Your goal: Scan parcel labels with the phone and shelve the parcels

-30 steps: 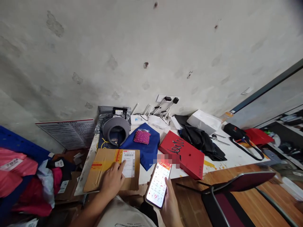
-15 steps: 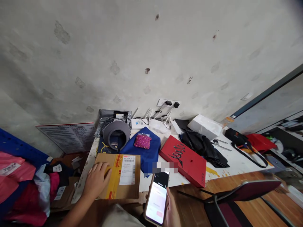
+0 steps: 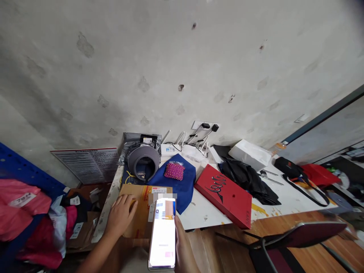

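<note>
My left hand (image 3: 121,213) lies flat on the left part of a cardboard box (image 3: 139,223), fingers stretched out. Yellow tape runs across the box, and its white shipping label (image 3: 151,212) is partly covered. In my right hand (image 3: 182,242) is a smartphone (image 3: 163,239), upright over the box's right side. Its bright screen has a camera picture of the label at the top. Behind the box are a grey sun visor (image 3: 143,163), a blue cloth bag (image 3: 183,189) and a studded magenta pouch (image 3: 174,171).
A red flat box (image 3: 224,195) and a crumpled black bag (image 3: 247,182) lie right on the white table (image 3: 196,218). White routers (image 3: 170,149) stand by the wall. A chair (image 3: 301,235) is at lower right, bagged parcels (image 3: 25,212) at left.
The phone has moved left, from beside the box to over its label, and a camera picture now shows on its screen. My left hand stays on the box. The view has shifted slightly.
</note>
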{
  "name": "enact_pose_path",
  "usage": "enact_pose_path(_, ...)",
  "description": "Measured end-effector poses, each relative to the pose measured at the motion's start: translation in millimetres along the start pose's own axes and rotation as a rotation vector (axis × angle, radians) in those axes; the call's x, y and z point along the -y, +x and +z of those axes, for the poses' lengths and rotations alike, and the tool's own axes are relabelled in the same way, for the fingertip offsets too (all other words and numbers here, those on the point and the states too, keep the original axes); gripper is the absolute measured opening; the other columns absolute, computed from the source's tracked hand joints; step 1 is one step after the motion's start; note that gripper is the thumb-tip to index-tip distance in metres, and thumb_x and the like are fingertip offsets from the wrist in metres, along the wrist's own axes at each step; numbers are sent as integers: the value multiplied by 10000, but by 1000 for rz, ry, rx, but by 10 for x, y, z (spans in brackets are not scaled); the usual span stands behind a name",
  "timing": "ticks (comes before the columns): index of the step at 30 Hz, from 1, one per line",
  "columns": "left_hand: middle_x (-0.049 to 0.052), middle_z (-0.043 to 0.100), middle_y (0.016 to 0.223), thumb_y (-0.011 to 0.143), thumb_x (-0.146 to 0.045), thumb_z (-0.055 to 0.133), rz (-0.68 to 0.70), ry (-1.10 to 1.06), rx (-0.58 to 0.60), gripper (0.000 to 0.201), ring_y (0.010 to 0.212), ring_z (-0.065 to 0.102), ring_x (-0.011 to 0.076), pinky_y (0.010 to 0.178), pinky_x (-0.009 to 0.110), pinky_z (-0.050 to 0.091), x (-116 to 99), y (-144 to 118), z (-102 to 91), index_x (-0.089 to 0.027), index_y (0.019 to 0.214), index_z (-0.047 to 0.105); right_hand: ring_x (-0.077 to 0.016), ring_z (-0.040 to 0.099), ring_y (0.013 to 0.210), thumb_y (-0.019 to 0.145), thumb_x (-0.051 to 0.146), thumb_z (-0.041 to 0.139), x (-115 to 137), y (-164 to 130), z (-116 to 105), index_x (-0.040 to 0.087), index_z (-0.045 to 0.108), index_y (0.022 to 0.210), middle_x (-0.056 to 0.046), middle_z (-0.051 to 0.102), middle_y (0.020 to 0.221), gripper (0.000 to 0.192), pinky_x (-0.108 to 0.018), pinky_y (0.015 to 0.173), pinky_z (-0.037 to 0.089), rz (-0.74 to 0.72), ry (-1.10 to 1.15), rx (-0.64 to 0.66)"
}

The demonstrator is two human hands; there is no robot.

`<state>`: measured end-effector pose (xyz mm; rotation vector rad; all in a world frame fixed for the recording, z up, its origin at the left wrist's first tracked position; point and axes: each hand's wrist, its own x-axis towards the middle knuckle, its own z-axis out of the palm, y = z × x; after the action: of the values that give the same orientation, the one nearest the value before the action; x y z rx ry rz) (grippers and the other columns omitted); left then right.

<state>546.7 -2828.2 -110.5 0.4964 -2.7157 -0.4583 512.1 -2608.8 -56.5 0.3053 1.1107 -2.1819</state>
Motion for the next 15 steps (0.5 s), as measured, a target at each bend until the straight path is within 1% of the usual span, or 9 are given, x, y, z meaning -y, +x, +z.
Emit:
enact_pose_path(2, 64, 657, 925, 915, -359, 378, 1, 2, 4, 275, 903, 597, 254, 781, 386, 444, -1, -1, 2, -216, 919, 612, -325, 621, 1124, 740, 534, 722, 4, -16, 27, 208, 689, 1040, -60, 750, 1049, 445, -447, 876, 530, -22, -6, -4)
enact_pose_path(4, 66, 659, 930, 917, -353, 382, 5, 8, 7, 272, 906, 597, 259, 786, 393, 444, -3, -1, 2, -213, 927, 615, -321, 584, 1184, 719, 547, 738, 20, -41, 53, 205, 678, 1075, -60, 731, 1119, 498, -443, 922, 509, 1, 1, -5)
enact_pose_path(7, 72, 656, 925, 920, -342, 388, 7, 27, 12, 265, 901, 595, 267, 776, 398, 443, -12, 2, -2, -209, 935, 617, -310, 576, 1200, 680, 598, 748, 44, -71, 86, 199, 647, 1142, -64, 700, 1204, 619, -437, 977, 472, 60, 15, -3)
enact_pose_path(9, 73, 654, 924, 921, -339, 396, 10, 36, 15, 259, 900, 594, 269, 773, 397, 444, -19, 4, -6, -205, 938, 616, -295, 581, 1199, 684, 608, 741, 59, -84, 104, 201, 620, 1183, -61, 682, 1243, 654, -420, 1004, 447, 58, 15, 4)
enact_pose_path(13, 79, 657, 927, 922, -340, 397, 17, 34, 14, 265, 903, 591, 270, 794, 406, 450, -20, 7, -15, -192, 931, 617, -283, 585, 1197, 677, 635, 732, 97, -108, 132, 196, 570, 1233, -60, 681, 1247, 726, -392, 1010, 433, 50, -1, 27)
enact_pose_path(15, 86, 659, 927, 920, -343, 384, 11, 21, 17, 282, 901, 591, 277, 792, 416, 454, -9, 11, -24, -189, 924, 621, -281, 573, 1211, 666, 652, 730, 114, -116, 139, 196, 553, 1248, -56, 684, 1244, 761, -387, 1001, 437, 68, -18, 11)
